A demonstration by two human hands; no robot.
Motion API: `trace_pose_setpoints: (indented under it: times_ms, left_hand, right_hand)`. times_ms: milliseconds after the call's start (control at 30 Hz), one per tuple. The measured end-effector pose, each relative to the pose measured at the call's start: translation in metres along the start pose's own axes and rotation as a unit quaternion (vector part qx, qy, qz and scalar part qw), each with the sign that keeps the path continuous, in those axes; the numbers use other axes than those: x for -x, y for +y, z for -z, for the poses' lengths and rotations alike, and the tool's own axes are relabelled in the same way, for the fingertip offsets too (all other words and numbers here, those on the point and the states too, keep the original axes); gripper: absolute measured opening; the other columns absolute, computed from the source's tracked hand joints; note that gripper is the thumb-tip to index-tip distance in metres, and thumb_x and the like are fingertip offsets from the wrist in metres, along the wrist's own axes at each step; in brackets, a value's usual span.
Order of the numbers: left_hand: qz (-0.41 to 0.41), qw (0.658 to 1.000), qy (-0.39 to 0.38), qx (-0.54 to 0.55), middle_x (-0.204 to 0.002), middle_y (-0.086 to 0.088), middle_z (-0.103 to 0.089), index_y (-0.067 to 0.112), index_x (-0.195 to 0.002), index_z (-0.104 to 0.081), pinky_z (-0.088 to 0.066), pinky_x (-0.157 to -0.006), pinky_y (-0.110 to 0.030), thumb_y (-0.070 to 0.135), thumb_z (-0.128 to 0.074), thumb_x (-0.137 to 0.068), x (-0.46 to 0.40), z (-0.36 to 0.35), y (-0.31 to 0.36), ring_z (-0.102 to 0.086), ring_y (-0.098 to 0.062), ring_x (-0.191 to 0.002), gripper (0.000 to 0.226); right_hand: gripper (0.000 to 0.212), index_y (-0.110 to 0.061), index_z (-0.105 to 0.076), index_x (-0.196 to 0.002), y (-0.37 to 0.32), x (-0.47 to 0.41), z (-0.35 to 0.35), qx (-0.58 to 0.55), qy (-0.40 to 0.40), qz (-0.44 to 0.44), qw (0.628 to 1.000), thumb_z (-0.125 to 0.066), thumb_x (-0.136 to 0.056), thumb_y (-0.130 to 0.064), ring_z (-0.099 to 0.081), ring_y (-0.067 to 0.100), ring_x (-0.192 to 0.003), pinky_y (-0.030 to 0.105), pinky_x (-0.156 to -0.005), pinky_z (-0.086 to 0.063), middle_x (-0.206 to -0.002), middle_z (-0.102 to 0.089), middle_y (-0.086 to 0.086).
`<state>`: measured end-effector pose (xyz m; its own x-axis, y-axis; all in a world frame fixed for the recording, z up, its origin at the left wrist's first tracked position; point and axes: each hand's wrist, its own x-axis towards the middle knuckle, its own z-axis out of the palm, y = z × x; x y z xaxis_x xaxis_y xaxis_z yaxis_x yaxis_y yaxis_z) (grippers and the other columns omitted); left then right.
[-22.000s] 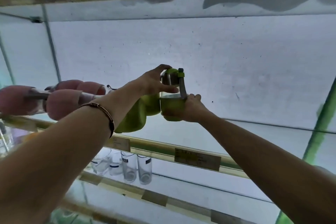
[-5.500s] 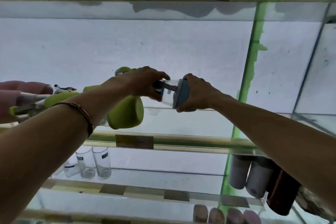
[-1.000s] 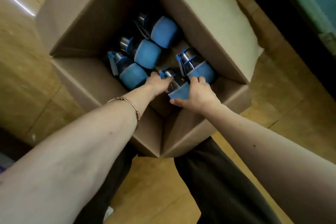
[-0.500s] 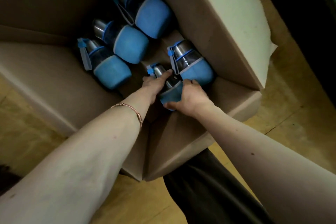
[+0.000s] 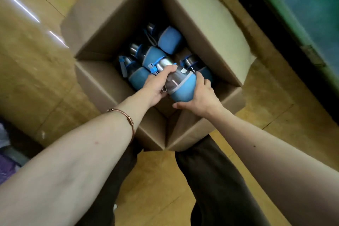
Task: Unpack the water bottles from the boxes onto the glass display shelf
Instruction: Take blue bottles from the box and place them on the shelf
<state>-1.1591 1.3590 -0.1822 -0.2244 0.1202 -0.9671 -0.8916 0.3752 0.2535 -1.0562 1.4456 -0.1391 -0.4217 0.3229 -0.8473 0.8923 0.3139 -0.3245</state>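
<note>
An open cardboard box (image 5: 211, 24) stands on the floor in front of me, with several blue water bottles lying inside. I hold one blue bottle (image 5: 180, 86) with a steel cap and clear middle above the box's near corner. My left hand (image 5: 157, 84) grips its neck end below the cap. My right hand (image 5: 200, 95) cups its blue base from the right. Other blue bottles (image 5: 169, 39) stay deeper in the box, one partly hidden behind the held bottle.
The box flaps stand open on all sides. A tan tiled floor (image 5: 36, 64) surrounds the box. My dark trouser legs (image 5: 211, 180) are right under it. A green-framed edge (image 5: 293, 14) runs along the upper right. The glass shelf is out of view.
Both hands have lifted the gripped bottle up out of the box bottom toward me. The view has pulled back, showing more of the box and floor.
</note>
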Motion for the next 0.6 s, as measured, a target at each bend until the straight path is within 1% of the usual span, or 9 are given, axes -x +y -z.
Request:
trace_pose_setpoints:
  times_ms: [100,167,233,300,333,400,467,533,600]
  left_hand:
    - [-0.049,0.998,-0.027,0.014,-0.091,-0.001,-0.074,0.015,-0.112,-0.064,-0.056,-0.081,-0.035,0.029,-0.079,-0.068,0.061,-0.006,0.024,-0.07,-0.015,-0.08,0.048]
    - [-0.091,0.994,-0.054,0.024,-0.103,-0.006,-0.072,0.011,-0.122,-0.058,-0.055,-0.075,-0.032,0.031,-0.082,-0.059,0.101,-0.008,0.038,-0.069,-0.018,-0.086,0.07]
    - [-0.134,0.987,-0.083,0.025,-0.102,-0.009,-0.07,0.008,-0.118,-0.06,-0.054,-0.073,-0.03,0.026,-0.079,-0.063,0.138,-0.01,0.049,-0.068,-0.019,-0.085,0.061]
    - [-0.165,0.978,-0.123,0.03,-0.095,-0.007,-0.07,0.012,-0.103,-0.064,-0.053,-0.077,-0.032,0.023,-0.074,-0.069,0.177,-0.011,0.06,-0.068,-0.018,-0.083,0.036]
    - [-0.171,0.974,-0.145,0.038,-0.095,-0.006,-0.07,0.014,-0.1,-0.064,-0.053,-0.082,-0.034,0.026,-0.076,-0.069,0.197,-0.011,0.065,-0.067,-0.019,-0.085,0.035]
    - [-0.161,0.967,-0.191,0.055,-0.109,-0.01,-0.065,0.014,-0.107,-0.061,-0.048,-0.098,-0.039,0.046,-0.082,-0.063,0.235,-0.009,0.074,-0.063,-0.021,-0.099,0.059]
    - [-0.154,0.958,-0.231,0.076,-0.122,-0.015,-0.057,0.011,-0.118,-0.055,-0.034,-0.111,-0.042,0.064,-0.068,-0.068,0.271,-0.005,0.083,-0.053,-0.027,-0.114,0.075]
    - [-0.153,0.948,-0.268,0.077,-0.129,-0.017,-0.054,0.009,-0.128,-0.052,-0.027,-0.115,-0.045,0.067,-0.057,-0.075,0.301,0.004,0.089,-0.047,-0.031,-0.124,0.078]
    - [-0.153,0.932,-0.325,0.048,-0.139,-0.015,-0.048,0.014,-0.136,-0.048,-0.026,-0.115,-0.047,0.062,-0.069,-0.068,0.325,0.018,0.095,-0.042,-0.032,-0.131,0.086]
  right_hand:
    - [0.115,-0.011,-0.019,-0.147,-0.018,0.046,0.032,-0.04,0.048,0.037,0.997,-0.087,-0.06,-0.042,-0.041,0.028,-0.126,0.039,-0.104,-0.038,-0.137,-0.034,0.011]
    - [0.104,-0.01,-0.026,-0.142,-0.031,0.08,0.053,-0.061,0.067,0.061,0.994,-0.087,-0.061,-0.035,-0.045,0.025,-0.121,0.035,-0.1,-0.04,-0.133,-0.038,0.009]
    - [0.1,-0.011,-0.027,-0.14,-0.042,0.113,0.073,-0.077,0.077,0.08,0.991,-0.086,-0.063,-0.032,-0.046,0.022,-0.119,0.033,-0.098,-0.041,-0.132,-0.039,0.007]
    - [0.099,-0.012,-0.028,-0.139,-0.052,0.146,0.091,-0.092,0.088,0.098,0.987,-0.086,-0.062,-0.032,-0.047,0.02,-0.117,0.032,-0.097,-0.042,-0.131,-0.04,0.005]
    - [0.099,-0.013,-0.029,-0.139,-0.056,0.162,0.099,-0.099,0.091,0.103,0.986,-0.086,-0.061,-0.033,-0.047,0.019,-0.117,0.032,-0.097,-0.043,-0.13,-0.041,0.004]
    - [0.1,-0.013,-0.03,-0.139,-0.063,0.194,0.115,-0.113,0.093,0.109,0.983,-0.087,-0.059,-0.035,-0.047,0.017,-0.116,0.033,-0.097,-0.043,-0.13,-0.042,0.003]
    - [0.099,-0.013,-0.032,-0.137,-0.07,0.224,0.129,-0.125,0.102,0.116,0.98,-0.088,-0.058,-0.035,-0.047,0.016,-0.114,0.032,-0.096,-0.043,-0.127,-0.043,0.002]
    - [0.096,-0.015,-0.035,-0.134,-0.076,0.254,0.14,-0.136,0.113,0.125,0.976,-0.088,-0.057,-0.035,-0.047,0.015,-0.11,0.03,-0.092,-0.043,-0.123,-0.046,0.0]
    - [0.093,-0.018,-0.036,-0.132,-0.082,0.286,0.149,-0.15,0.119,0.135,0.972,-0.089,-0.057,-0.036,-0.048,0.012,-0.107,0.026,-0.087,-0.045,-0.119,-0.048,-0.003]
